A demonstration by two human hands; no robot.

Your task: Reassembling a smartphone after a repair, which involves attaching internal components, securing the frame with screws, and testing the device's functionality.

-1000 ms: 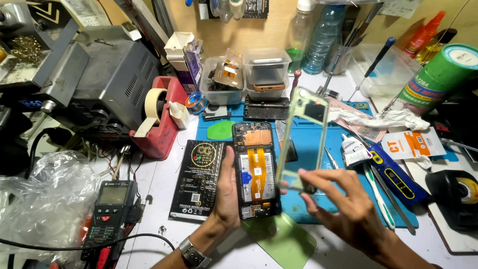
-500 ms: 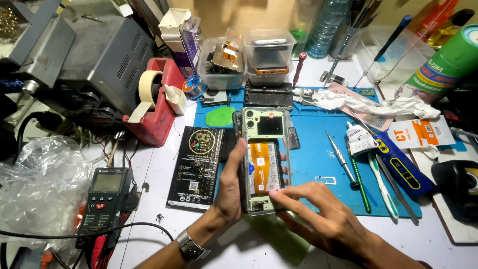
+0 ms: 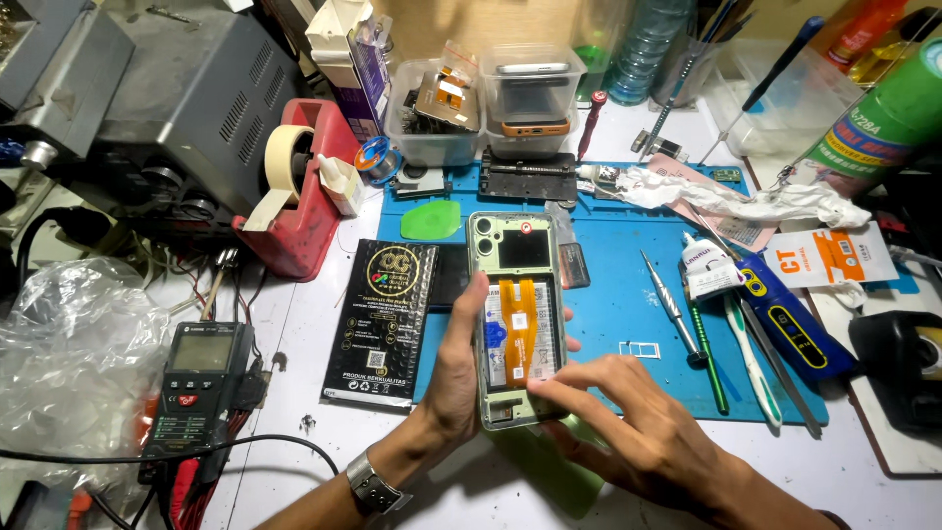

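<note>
An opened phone [image 3: 520, 314] with a pale green frame lies on the blue work mat [image 3: 628, 294], its battery and orange flex cables showing. My left hand [image 3: 456, 368] grips the phone's left edge, thumb along the side. My right hand [image 3: 628, 422] rests fingertips on the phone's lower right part, pressing flat. A black flat package with a gold round logo [image 3: 381, 319] lies just left of the phone.
A red tape dispenser [image 3: 304, 186] stands at the left, a multimeter [image 3: 201, 383] and a plastic bag [image 3: 69, 363] nearer. Screwdrivers and tweezers [image 3: 716, 324] lie right of the phone. Clear plastic boxes [image 3: 491, 108] and bottles stand at the back.
One second ago my right hand held the green frame part upright above the mat; it has come down onto the phone. Now both hands press on the phone.
</note>
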